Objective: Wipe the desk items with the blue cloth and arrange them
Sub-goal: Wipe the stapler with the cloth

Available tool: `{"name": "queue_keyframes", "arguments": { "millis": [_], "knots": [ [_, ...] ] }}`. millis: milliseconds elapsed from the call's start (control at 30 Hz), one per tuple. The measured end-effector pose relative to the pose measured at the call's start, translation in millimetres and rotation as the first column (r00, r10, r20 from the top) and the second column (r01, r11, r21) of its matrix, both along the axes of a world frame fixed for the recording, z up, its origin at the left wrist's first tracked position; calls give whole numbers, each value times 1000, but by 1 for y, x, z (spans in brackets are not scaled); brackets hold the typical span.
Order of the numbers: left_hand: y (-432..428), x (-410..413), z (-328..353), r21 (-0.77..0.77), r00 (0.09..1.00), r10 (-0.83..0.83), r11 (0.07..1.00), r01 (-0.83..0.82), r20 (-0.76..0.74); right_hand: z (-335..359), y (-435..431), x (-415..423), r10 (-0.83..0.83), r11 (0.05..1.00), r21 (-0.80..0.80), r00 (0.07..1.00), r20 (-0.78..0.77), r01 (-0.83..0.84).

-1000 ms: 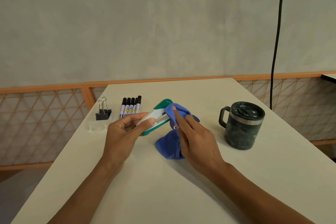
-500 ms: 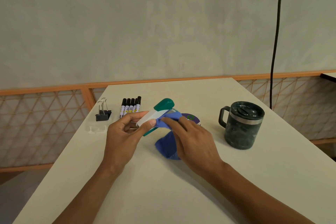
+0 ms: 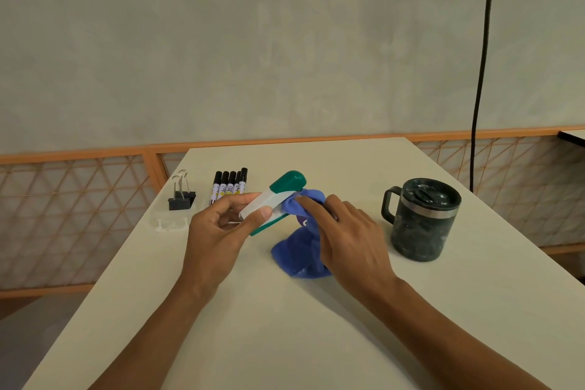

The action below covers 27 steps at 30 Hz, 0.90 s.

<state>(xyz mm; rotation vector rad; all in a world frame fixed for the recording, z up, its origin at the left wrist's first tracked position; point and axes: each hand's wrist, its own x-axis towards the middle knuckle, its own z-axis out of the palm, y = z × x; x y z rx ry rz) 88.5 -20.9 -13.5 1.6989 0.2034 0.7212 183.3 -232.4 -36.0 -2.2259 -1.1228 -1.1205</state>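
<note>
My left hand (image 3: 218,231) holds a green and white stapler (image 3: 278,196) above the desk, tilted with its green end pointing away. The blue cloth (image 3: 299,250) is bunched under my right hand (image 3: 345,241), whose fingers press its top fold against the stapler's side. The cloth's lower part hangs down onto the table. A purple round thing shows only as a small patch behind the cloth. Several black markers (image 3: 229,185) lie side by side at the back left. A black binder clip (image 3: 181,198) stands on a clear plastic piece left of them.
A dark lidded mug (image 3: 422,222) stands at the right, handle toward the hands. The cream table (image 3: 285,342) ends at a left edge near the clip. An orange-framed lattice railing (image 3: 76,218) runs behind, and a black cable (image 3: 481,73) hangs at the right.
My right hand has slid the cloth back up along the stapler toward its green end after a stroke down toward my left thumb. The stapler stays in my left hand.
</note>
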Motion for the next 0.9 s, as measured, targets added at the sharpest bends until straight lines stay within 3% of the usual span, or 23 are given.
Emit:
{"name": "queue_keyframes", "arguments": {
  "millis": [133,267,333,400,600,800,900],
  "knots": [
    [5,-1,0,-47,1000,16,999,-16,-12,-3,-4,3,42,997,66,999,-32,-39],
    [2,-2,1,-56,998,-52,997,51,-19,-3,-4,9,49,985,171,965,-258,-5],
    [0,-2,1,-67,998,-67,996,66,-21,-3,-6,7,194,960,270,874,-446,-75],
    [1,-1,-2,-82,996,-81,994,78,-34,-1,-6,1,357,906,409,725,-589,-114],
    [-2,3,-6,-238,957,-262,944,228,-122,3,1,0,516,819,573,476,-712,-32],
    [-4,0,-1,-166,856,-430,902,398,-286,10,1,0,576,760,649,466,-672,-2],
    [-2,0,-1,-223,859,-435,896,383,-270,11,1,-4,603,740,666,535,-592,-97]
  ]
}}
